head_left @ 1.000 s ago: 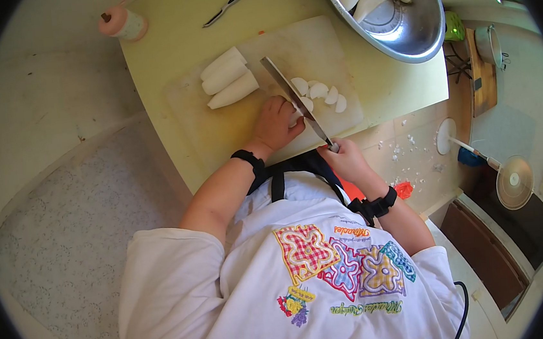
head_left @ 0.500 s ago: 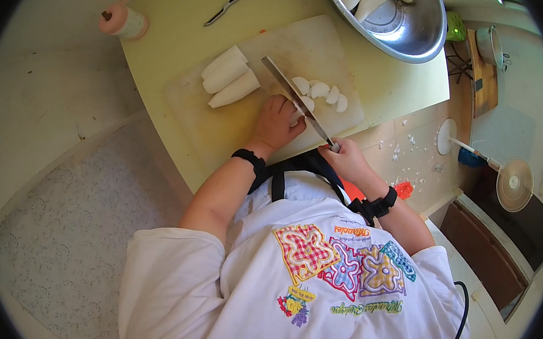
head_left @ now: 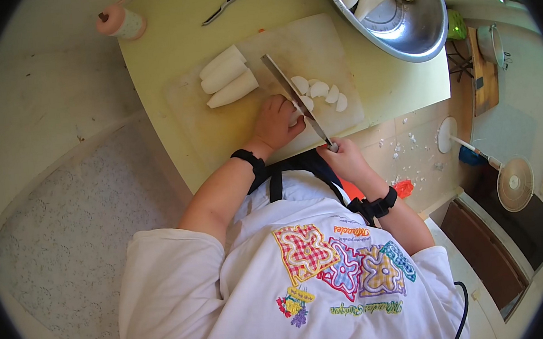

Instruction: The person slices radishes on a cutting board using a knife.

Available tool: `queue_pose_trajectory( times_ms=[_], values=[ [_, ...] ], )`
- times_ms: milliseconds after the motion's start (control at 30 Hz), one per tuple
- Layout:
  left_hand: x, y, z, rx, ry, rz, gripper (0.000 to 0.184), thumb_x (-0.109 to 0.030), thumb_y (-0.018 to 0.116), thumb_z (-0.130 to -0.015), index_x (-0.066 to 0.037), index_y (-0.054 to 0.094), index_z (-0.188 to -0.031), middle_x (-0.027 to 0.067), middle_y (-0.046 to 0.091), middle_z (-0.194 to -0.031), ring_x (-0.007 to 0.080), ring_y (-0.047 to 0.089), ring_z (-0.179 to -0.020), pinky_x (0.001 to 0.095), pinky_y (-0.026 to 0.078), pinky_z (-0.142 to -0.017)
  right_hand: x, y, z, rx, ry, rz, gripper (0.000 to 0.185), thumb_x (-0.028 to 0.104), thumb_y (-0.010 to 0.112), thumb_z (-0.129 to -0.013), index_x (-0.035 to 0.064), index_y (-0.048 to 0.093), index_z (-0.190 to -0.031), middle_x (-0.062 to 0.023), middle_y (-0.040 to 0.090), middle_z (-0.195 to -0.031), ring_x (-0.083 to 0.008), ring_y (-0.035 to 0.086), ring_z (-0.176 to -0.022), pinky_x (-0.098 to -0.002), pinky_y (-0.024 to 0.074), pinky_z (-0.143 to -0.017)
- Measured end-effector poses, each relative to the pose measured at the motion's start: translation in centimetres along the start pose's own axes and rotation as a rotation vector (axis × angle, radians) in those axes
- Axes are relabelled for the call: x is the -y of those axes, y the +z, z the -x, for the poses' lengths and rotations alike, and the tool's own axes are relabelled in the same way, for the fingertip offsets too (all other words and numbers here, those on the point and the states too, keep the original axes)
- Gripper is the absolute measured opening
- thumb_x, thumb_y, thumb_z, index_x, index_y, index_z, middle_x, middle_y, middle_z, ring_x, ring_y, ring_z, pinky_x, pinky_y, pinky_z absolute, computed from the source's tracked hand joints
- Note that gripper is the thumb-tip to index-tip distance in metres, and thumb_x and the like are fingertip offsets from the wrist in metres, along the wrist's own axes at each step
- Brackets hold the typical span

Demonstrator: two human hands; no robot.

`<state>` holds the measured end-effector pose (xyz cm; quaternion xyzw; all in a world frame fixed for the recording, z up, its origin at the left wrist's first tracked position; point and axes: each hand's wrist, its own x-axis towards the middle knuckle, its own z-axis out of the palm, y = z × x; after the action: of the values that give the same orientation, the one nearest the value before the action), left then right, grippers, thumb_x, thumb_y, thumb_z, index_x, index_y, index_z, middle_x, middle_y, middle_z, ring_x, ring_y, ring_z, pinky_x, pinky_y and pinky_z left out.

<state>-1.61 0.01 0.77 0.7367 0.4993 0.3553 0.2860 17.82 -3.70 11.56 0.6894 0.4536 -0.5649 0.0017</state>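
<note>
My left hand (head_left: 275,125) is closed over a white radish piece (head_left: 295,117), mostly hidden under its fingers, on the cutting board (head_left: 321,39). Wrapped round the handle of a large knife (head_left: 289,87) is my right hand (head_left: 343,157), at the board's near edge. The blade lies right beside my left fingertips. Several cut white slices (head_left: 319,90) rest on the board to the right of the blade. Peeled white radish lengths (head_left: 224,75) lie side by side to the left of it.
A metal basin (head_left: 424,30) with several whole white radishes stands at the table's back right. Beyond the board lies a peeler (head_left: 228,3). A pink-capped bottle (head_left: 122,22) is at the back left corner. A fan (head_left: 515,183) stands off to the right.
</note>
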Motion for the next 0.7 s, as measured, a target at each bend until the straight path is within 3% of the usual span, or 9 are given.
queue_pose_trajectory(
  times_ms=[133,200,333,400,600,700],
  values=[
    [-0.1,-0.1,0.0,-0.004,0.010,0.001,0.030,-0.021,0.074,-0.071,-0.005,0.057,-0.091,0.0144,0.052,-0.090,0.0350,0.053,-0.088,0.0449,0.045,-0.077,-0.1,0.0,0.0,0.006,-0.015,-0.022,0.031,0.025,0.065,-0.087,-0.0020,0.068,-0.102,-0.0136,0.066,-0.071,-0.0199,0.061,-0.065,-0.0350,0.0506,-0.068],
    [0.0,0.0,0.0,-0.006,0.011,-0.003,0.030,-0.021,0.074,-0.071,-0.005,0.057,-0.090,0.0143,0.052,-0.090,0.0350,0.053,-0.087,0.0448,0.045,-0.077,-0.3,0.1,0.1,0.012,-0.061,-0.097,0.019,0.018,0.063,-0.095,0.0010,0.065,-0.087,0.0089,0.044,-0.061,-0.0033,0.036,-0.056,-0.0264,0.0290,-0.049],
    [0.0,0.0,-0.1,-0.006,0.010,0.001,0.029,-0.020,0.074,-0.070,-0.005,0.056,-0.088,0.0142,0.052,-0.089,0.0350,0.053,-0.087,0.0446,0.045,-0.076,0.3,-0.8,0.9,0.044,0.003,-0.044,0.019,0.018,0.064,-0.094,0.0007,0.064,-0.087,0.0086,0.044,-0.061,-0.0037,0.035,-0.055,-0.0270,0.0286,-0.048],
    [-0.1,-0.1,-0.2,-0.013,0.012,-0.001,0.029,-0.020,0.074,-0.070,-0.005,0.056,-0.087,0.0141,0.052,-0.089,0.0349,0.053,-0.086,0.0447,0.045,-0.076,0.6,-1.1,1.5,0.083,0.075,-0.002,0.030,0.025,0.065,-0.088,-0.0038,0.067,-0.096,-0.0106,0.059,-0.063,-0.0181,0.054,-0.058,-0.0356,0.0459,-0.060],
    [-0.2,-0.1,-0.2,-0.011,0.004,-0.009,0.029,-0.020,0.074,-0.070,-0.006,0.055,-0.087,0.0137,0.052,-0.089,0.0346,0.053,-0.086,0.0450,0.045,-0.075,-2.6,-0.9,2.6,0.047,0.065,-0.005,0.031,0.027,0.068,-0.087,-0.0037,0.063,-0.082,-0.0103,0.056,-0.061,-0.0190,0.052,-0.056,-0.0357,0.0433,-0.056],
    [-0.3,-0.4,-0.4,-0.005,0.003,-0.013,0.029,-0.020,0.074,-0.070,-0.006,0.056,-0.086,0.0137,0.052,-0.089,0.0347,0.053,-0.086,0.0450,0.045,-0.076,-2.4,-1.3,3.7,0.041,0.105,0.026,0.031,0.027,0.069,-0.087,-0.0037,0.063,-0.082,-0.0101,0.055,-0.061,-0.0182,0.051,-0.056,-0.0358,0.0427,-0.055]
  ],
)
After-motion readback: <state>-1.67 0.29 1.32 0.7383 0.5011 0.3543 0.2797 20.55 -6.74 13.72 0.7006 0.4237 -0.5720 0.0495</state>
